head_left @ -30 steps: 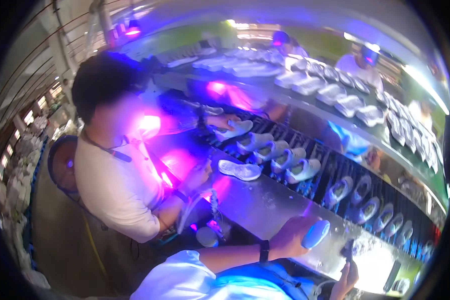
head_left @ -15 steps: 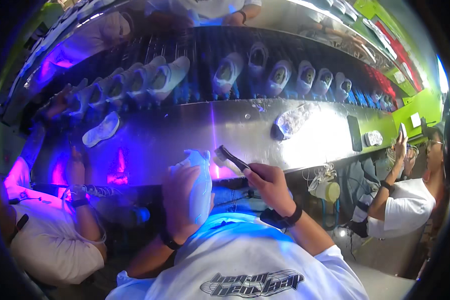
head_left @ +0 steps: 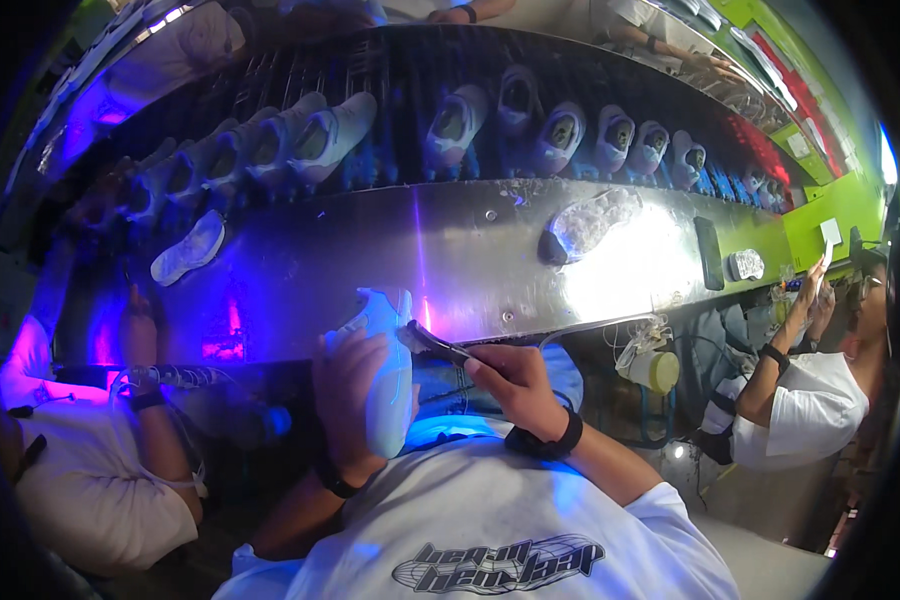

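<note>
1. Shoe (head_left: 385,375), white, sits in the person's lap zone just below the steel bench edge, toe pointing up toward the bench; left hand (head_left: 345,400) is wrapped around its side, fingers curled tight on it.
2. Right hand (head_left: 515,385) is closed in a pinch on a dark brush-like tool (head_left: 435,345); the tool's tip touches the shoe near its upper edge. By the look of it, work on this shoe is mid-way: tool on the surface, shoe not yet set down. Which parts are already treated cannot be told under the blue-violet light.
3. Counts near the hands: 1 shoe held, 1 tool, 2 dark wristbands, 1 on each wrist.
4. Steel bench (head_left: 450,260): 1 loose sole (head_left: 188,248) lying at left, 1 clear textured sole (head_left: 590,222) at right, 1 dark flat rectangle (head_left: 708,252), 1 small pale item beside it, too small to tell.
5. Conveyor rack (head_left: 400,80) behind the bench: about 14 white shoes visible, roughly 6 at left, 8 at right; the far right ones blur, so the count is loose.
6. Other people: 1 seated at left in white, 1 at right in white (head_left: 820,410) with hands raised, holding something pale. A pale cup-like container (head_left: 655,370) hangs under the bench edge.
</note>
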`<state>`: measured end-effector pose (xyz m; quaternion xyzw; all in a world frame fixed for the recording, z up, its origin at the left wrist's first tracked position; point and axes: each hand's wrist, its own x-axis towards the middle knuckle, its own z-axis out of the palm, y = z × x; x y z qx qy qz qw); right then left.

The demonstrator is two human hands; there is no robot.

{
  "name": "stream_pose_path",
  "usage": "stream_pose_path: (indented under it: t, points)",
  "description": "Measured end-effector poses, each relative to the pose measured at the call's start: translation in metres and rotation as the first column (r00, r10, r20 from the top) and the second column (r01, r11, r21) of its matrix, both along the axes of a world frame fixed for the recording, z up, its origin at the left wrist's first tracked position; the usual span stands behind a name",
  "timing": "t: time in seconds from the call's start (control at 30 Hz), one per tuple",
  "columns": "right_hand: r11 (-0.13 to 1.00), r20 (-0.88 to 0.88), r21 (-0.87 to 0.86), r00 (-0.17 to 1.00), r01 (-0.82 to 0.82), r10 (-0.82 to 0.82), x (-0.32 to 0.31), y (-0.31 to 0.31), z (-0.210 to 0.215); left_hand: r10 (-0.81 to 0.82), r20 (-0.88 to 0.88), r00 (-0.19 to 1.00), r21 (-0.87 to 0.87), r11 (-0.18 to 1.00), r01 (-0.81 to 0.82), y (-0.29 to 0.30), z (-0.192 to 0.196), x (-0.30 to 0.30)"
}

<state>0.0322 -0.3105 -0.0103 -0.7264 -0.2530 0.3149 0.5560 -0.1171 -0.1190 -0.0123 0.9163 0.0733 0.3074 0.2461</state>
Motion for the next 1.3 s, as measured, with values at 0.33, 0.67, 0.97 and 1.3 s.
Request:
stream_pose_path:
  t: [0.33, 0.67, 0.97, 1.3]
  points:
    - [0.993, 0.3, -0.107, 0.951, -0.043, 0.074, 0.009, 0.003, 0.014, 0.014, 0.025, 1.0, 0.006, 1.0, -0.014, -0.005, -0.006, -0.004]
    - [0.994, -0.047, 0.003, 0.993, -0.112, 0.112, -0.014, -0.033, 0.043, 0.068, 0.011, 0.998, 0.044, 0.997, -0.069, -0.016, -0.004, -0.003]
    - [0.989, 0.117, 0.144, 0.993, -0.04, 0.023, -0.026, -0.043, 0.053, 0.126, -0.058, 0.99, 0.032, 0.992, -0.124, -0.029, 0.032, 0.019]
    - [0.993, 0.49, 0.108, 0.867, 0.04, -0.089, -0.008, -0.052, 0.092, 0.151, -0.125, 0.981, 0.012, 0.989, -0.151, -0.033, 0.062, 0.053]
